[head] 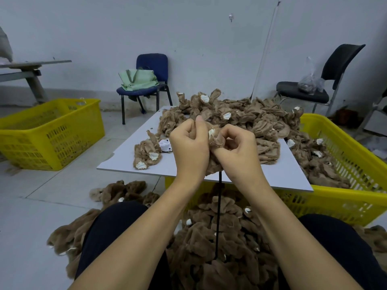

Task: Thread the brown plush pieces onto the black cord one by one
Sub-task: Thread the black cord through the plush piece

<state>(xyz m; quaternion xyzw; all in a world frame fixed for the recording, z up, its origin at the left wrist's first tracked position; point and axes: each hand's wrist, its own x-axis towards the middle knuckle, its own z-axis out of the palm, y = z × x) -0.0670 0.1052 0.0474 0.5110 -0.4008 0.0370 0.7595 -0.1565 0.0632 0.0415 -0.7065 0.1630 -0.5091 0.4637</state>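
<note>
- Head view, the room: a pale wall, a grey tiled floor, a blue chair with a green bag on its seat, a black chair to the right and a yellow crate on the left.
- Head view, the surface: a white table lies across a second yellow crate and carries a heap of loose plush pieces, well within reach.
- Head view, the hands: the left hand and right hand meet above the table's near edge, fingers of both curled tight round one brown plush piece pinched between them.
- Head view, the cord: the black cord drops straight from under the hands to the threaded pile on the floor between the knees (its upper end is hidden in the fists).
- Risk, as I judge it: the cord tip could miss the opening or slip back out, since the fabric bunches and hides it; loosening the pinch could let the piece slide off.
</note>
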